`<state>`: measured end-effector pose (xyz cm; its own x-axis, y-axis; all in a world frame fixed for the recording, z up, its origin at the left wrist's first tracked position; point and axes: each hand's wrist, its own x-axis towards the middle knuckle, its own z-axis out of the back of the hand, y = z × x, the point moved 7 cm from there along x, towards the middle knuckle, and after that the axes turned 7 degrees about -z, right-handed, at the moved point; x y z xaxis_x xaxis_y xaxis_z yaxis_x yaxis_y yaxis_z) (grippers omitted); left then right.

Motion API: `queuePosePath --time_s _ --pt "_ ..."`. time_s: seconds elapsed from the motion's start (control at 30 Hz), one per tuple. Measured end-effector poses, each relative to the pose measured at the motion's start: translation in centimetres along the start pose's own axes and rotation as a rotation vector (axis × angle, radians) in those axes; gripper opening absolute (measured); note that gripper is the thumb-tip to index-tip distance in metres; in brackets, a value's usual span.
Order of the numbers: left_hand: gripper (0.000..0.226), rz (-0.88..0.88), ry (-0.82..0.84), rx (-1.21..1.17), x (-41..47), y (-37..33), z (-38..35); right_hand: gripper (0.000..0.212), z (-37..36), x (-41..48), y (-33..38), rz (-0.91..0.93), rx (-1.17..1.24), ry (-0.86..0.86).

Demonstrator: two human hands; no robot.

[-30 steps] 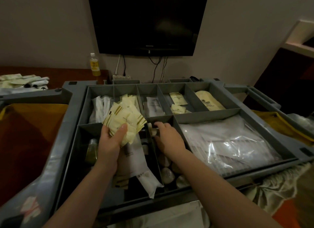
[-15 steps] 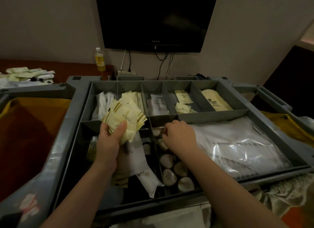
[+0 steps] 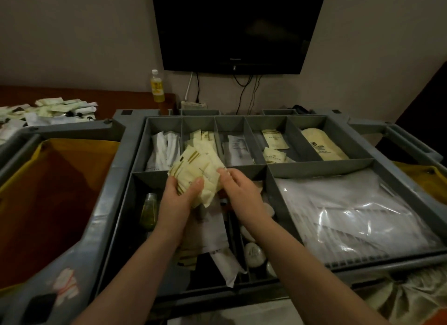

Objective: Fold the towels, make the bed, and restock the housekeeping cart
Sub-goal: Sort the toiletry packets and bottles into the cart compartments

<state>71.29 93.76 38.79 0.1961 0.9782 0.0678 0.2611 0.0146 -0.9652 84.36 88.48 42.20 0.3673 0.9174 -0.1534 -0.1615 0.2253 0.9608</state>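
A dim room, and the grey housekeeping cart [image 3: 314, 165] filled the view, its top tray split into compartments. Nearest, round wrapped soaps [image 3: 252, 251] lay in a narrow slot, with a small bottle [image 3: 150, 211] off to the left. Above the near-left compartment the left hand [image 3: 177, 202] gripped a fanned stack of cream sachets [image 3: 198, 171], thumb across the front. The right hand [image 3: 242, 191], fingers curled, pinched the stack's right edge. To the right lay plastic-wrapped packs [image 3: 350, 215]. Farther back, loose packets [image 3: 274, 140] sat in the far row, and a dark television [image 3: 237, 27] hung on the wall.
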Motion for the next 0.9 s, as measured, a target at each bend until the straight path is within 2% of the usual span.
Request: queuePosePath --time_s 0.07,0.2,0.27,0.33,0.47,0.53,0.67,0.7,0.8,0.9 --pt "0.043 -0.013 0.031 -0.001 -0.2 -0.2 -0.1 0.016 -0.8 -0.1 0.3 0.015 0.016 -0.009" --pt "0.041 -0.023 0.04 0.031 -0.4 -0.5 -0.1 0.052 -1.0 0.2 0.5 0.006 0.097 -0.059" --pt "0.032 -0.017 0.03 0.025 -0.4 -0.5 0.0 0.053 -1.1 0.4 0.7 0.012 0.082 -0.039" --pt "0.028 -0.008 0.027 0.041 -0.4 -0.5 -0.1 0.051 -1.0 0.6 1.1 0.015 0.031 -0.032" --pt "0.025 -0.057 0.037 0.105 -0.5 -1.0 -0.2 0.067 -1.1 0.3 2.9 0.146 -0.242 -0.085" --pt "0.026 -0.069 0.017 0.131 -0.6 -1.3 -0.1 0.058 -1.2 0.2 3.4 0.176 -0.314 -0.1" --pt "0.029 -0.103 0.01 0.206 -0.6 -2.4 -0.4 0.015 -0.6 0.8 3.6 0.083 -0.209 -0.038" --pt "0.032 -0.108 0.016 0.204 -0.5 -2.8 -0.6 0.011 -0.3 1.0 4.0 0.09 -0.187 -0.02" --pt "0.033 -0.103 0.03 0.161 0.5 -4.5 -1.5 0.01 1.0 2.0 4.9 0.06 0.003 0.084" --pt "0.022 -0.115 0.025 0.158 2.2 -6.2 -3.2 0.021 2.8 3.4 5.5 -0.004 0.223 0.16"
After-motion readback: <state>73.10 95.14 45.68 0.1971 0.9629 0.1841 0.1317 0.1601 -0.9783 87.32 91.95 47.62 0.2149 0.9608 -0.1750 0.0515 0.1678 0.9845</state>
